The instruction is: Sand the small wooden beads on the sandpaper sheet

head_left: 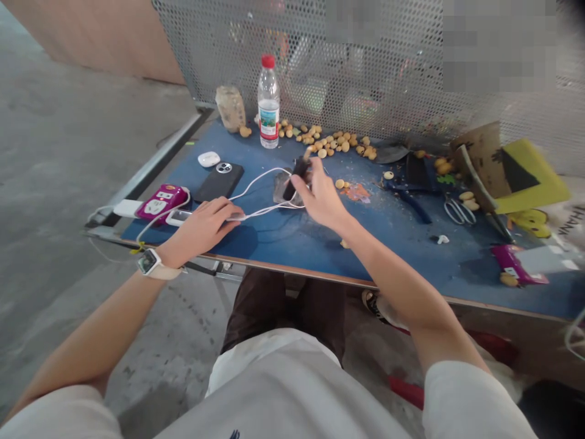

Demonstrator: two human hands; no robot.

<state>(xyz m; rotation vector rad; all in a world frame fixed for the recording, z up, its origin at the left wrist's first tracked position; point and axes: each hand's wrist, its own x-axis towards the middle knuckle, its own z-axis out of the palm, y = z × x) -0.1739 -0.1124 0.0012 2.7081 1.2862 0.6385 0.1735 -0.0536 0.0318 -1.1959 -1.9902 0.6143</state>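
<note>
My left hand (201,224), its wrist in a pale-strapped watch (150,262), lies over a slim white device (179,217) near the table's front edge. Fingers and thumb close over its middle, so much of it is covered. From its right end, white cable (267,211) runs toward my right hand (322,194). That hand grips a dark, elongated object (297,178), whose exact kind I cannot make out. A loop of the cable passes beside it, above a small grey block (280,190) on the table. Behind my left hand lies a black phone (219,183).
A purple power strip (162,203) and a white case (209,159) lie left. Along the mesh panel (292,79) stand a water bottle (269,113) and several round yellowish fruits (338,142). Pliers (415,206), scissors (459,210) and a white earbud (442,239) are right on the blue table (388,256).
</note>
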